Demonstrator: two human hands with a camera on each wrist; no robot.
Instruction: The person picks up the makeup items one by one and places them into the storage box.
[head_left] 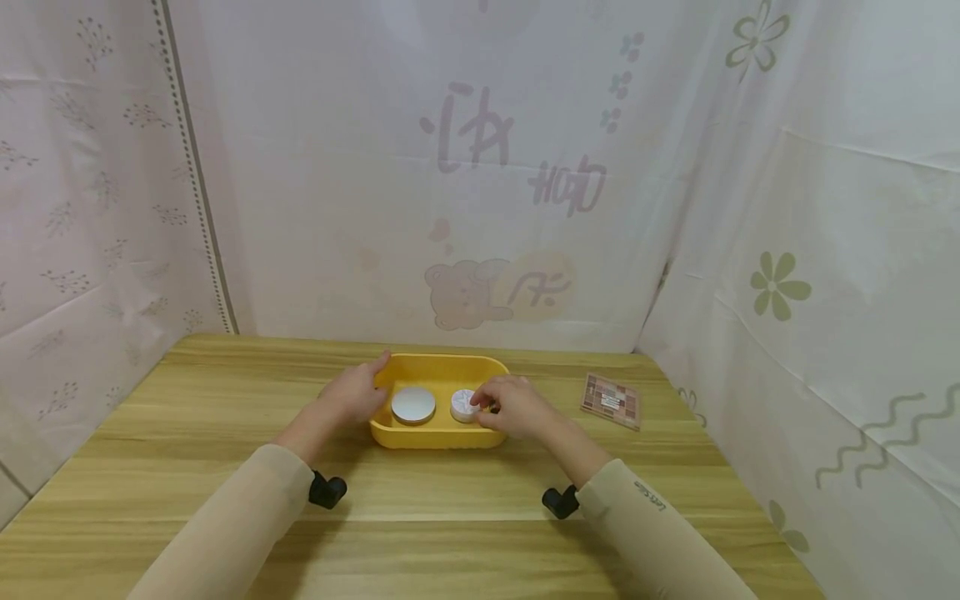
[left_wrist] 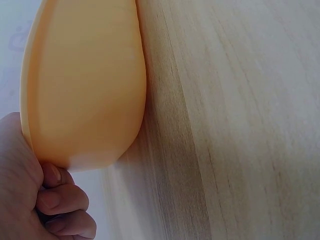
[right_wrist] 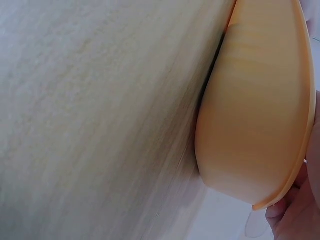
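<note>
A yellow plastic bin (head_left: 441, 438) with rounded corners sits on the wooden table. Inside it lie a silver-topped round disc (head_left: 413, 404) at the left and a smaller white round case (head_left: 462, 405) with a patterned lid at the right. My left hand (head_left: 356, 393) grips the bin's left end, fingers curled against the outside below the rim in the left wrist view. Over the bin's right end reaches my right hand (head_left: 517, 406), thumb and forefinger bent at the white case's right edge. Other right-hand fingers show beside the rim in the right wrist view.
A flat square palette (head_left: 612, 401) with a brown and pink checked cover lies on the table (head_left: 420, 500) to the right of the bin. Patterned curtains (head_left: 322, 208) hang behind the table and on both sides.
</note>
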